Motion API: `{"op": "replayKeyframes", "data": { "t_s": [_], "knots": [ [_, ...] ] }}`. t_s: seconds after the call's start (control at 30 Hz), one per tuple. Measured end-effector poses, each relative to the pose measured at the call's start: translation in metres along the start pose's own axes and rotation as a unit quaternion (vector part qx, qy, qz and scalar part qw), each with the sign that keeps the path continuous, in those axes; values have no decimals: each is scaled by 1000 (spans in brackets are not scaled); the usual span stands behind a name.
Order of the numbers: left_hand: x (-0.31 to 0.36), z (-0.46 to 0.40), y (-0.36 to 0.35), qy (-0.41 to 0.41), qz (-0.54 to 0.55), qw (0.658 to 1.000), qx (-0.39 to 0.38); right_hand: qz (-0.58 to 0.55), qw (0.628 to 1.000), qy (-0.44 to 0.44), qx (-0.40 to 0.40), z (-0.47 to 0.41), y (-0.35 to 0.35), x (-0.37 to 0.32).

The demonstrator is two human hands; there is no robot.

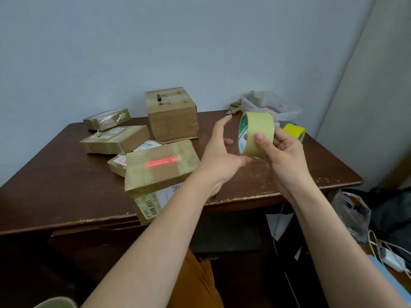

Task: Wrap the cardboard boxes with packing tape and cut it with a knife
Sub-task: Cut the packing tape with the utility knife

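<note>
Above table [289, 174], right hand [287, 156] holds tape roll [255, 134].

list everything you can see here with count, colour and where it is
cardboard boxes: six at least, brown, several taped, grouped on the table's left and middle; the tallest at the back
tape roll: one, pale tan with a green and white core, held above the table
second tape roll: one, bright yellow, on the table behind the held roll
plastic container: one, clear, back right of the table
table: one, dark brown, scuffed, against the wall
plastic bag: one, clear, on the floor at right
cables: white, on the floor at right
knife: none visible
left hand: fingers straight, beside the held roll
right hand: grips the held roll
</note>
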State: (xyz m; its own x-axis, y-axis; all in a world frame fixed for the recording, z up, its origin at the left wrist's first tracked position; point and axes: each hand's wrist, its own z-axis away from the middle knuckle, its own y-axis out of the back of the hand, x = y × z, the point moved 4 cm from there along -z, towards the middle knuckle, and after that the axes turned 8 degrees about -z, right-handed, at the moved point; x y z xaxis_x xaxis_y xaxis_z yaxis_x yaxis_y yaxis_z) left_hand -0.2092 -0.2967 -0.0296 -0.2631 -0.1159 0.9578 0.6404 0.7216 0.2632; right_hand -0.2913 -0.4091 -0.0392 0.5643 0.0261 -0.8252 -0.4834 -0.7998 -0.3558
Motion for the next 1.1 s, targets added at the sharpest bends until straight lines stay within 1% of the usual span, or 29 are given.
{"op": "replayKeyframes", "data": {
  "t_s": [0.13,0.27,0.37,0.53,0.7,0.87,0.97,1.1],
  "knots": [
    [-26,-2,-33,107,84,991,-20,4,1000,-30,7,7,25,5],
    [-49,-1,-56,213,152,962,-72,32,998,-56,16,14,46,15],
    [-57,0,-66,258,176,946,-83,41,997,-65,24,19,59,25],
    [-65,-2,-73,292,149,940,-93,73,993,-76,43,20,75,46],
    [-72,-12,-71,311,94,943,-77,152,987,-58,10,11,78,60],
    [-81,-24,-72,305,-9,951,-55,193,978,-68,25,0,85,78],
    [-90,-28,-72,301,-16,953,-31,203,976,-70,35,-3,89,85],
    [-96,-34,-69,312,16,950,-18,211,974,-66,55,-7,90,91]
  ]
}}
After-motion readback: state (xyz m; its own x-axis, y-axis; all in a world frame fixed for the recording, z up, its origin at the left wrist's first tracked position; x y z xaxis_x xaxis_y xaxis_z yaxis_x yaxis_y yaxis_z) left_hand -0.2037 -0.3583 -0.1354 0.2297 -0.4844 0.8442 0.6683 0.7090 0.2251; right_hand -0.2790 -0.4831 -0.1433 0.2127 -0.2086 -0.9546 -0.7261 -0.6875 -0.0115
